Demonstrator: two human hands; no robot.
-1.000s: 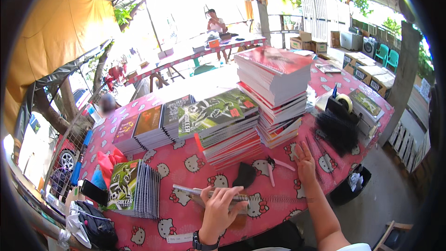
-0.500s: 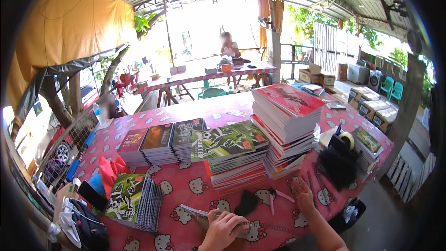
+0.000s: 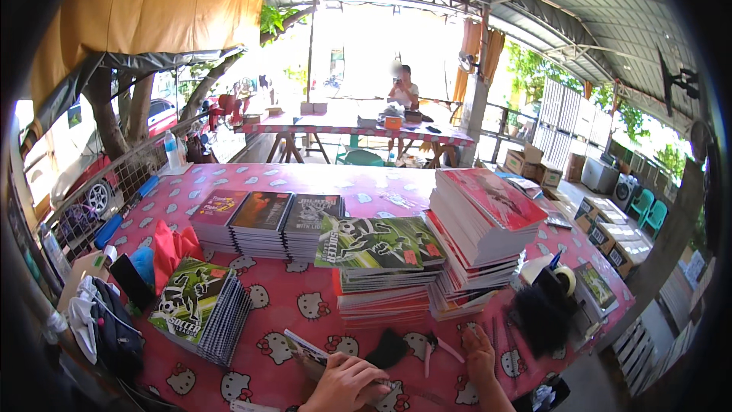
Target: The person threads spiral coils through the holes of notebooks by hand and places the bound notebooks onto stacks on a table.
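My left hand (image 3: 347, 381) grips a notebook (image 3: 306, 349), which is tilted up at the near edge of the table; its cover is mostly hidden. To the right, my right hand (image 3: 479, 355) is raised with its fingers drawn together; whatever they hold, if anything, is too small to make out. Between the hands lie pink-handled pliers (image 3: 442, 349) and a black cloth-like piece (image 3: 387, 349). At the left stands a stack of spiral-bound notebooks (image 3: 200, 309) with green soccer covers. Unbound green-covered books (image 3: 381, 243) are piled on red-edged ones further off.
A tall stack of red-covered books (image 3: 484, 206) rises right of centre. Beside it are a black furry bundle (image 3: 543, 317) and a tape dispenser (image 3: 563, 281). Three notebook piles (image 3: 263, 214) stand behind. A phone (image 3: 131, 281) leans at left. Another person (image 3: 402, 90) is at the far table.
The view has swung left, shifting the far scene rightward. My right hand has drawn slightly nearer and its fingers look closer together. My left hand stays on the notebook.
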